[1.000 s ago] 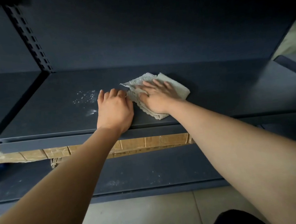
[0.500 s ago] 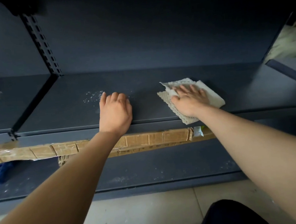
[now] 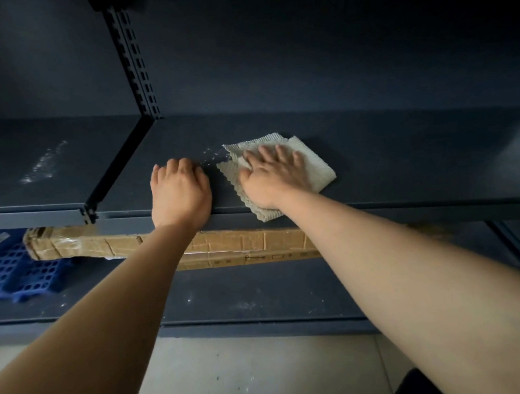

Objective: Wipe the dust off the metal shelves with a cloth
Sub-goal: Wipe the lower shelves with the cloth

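Note:
A folded pale cloth (image 3: 316,168) lies on the dark blue metal shelf (image 3: 407,157). My right hand (image 3: 270,173) presses flat on the cloth with fingers spread, and one corner of the cloth hangs over the shelf's front edge. My left hand (image 3: 180,193) rests on the shelf just left of the cloth, fingers curled under, holding nothing. A small patch of white dust (image 3: 213,158) shows between the two hands, at the cloth's left edge.
A perforated upright post (image 3: 134,59) divides this shelf from the neighbouring shelf (image 3: 43,167), which carries dust streaks. Below lie a taped cardboard box (image 3: 225,246), a blue plastic crate (image 3: 8,272) and a dusty lower shelf (image 3: 261,292). Tiled floor is underneath.
My right hand has slid the cloth left, back beside my left hand and up to the dust patch. The left hand has stayed in place on the shelf.

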The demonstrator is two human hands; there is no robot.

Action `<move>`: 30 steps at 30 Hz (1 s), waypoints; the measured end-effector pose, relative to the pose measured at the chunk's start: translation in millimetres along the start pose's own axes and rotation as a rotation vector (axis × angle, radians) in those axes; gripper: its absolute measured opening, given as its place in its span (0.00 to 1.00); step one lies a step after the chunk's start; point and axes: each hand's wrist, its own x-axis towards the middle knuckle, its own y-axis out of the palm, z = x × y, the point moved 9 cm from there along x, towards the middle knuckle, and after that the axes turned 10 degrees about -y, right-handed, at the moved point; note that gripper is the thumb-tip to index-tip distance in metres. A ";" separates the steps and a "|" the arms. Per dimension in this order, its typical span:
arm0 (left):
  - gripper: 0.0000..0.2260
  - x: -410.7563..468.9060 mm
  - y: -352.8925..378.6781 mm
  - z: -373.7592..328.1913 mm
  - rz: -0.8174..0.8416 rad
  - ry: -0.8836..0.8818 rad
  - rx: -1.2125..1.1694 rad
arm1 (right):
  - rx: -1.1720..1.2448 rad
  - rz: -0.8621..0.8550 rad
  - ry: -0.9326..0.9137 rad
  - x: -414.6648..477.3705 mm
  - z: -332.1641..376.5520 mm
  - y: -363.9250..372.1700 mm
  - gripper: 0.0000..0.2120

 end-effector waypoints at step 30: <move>0.17 -2.6 5.8 -0.7 0.051 0.015 0.049 | -0.008 0.017 0.056 24.2 -17.1 0.2 0.26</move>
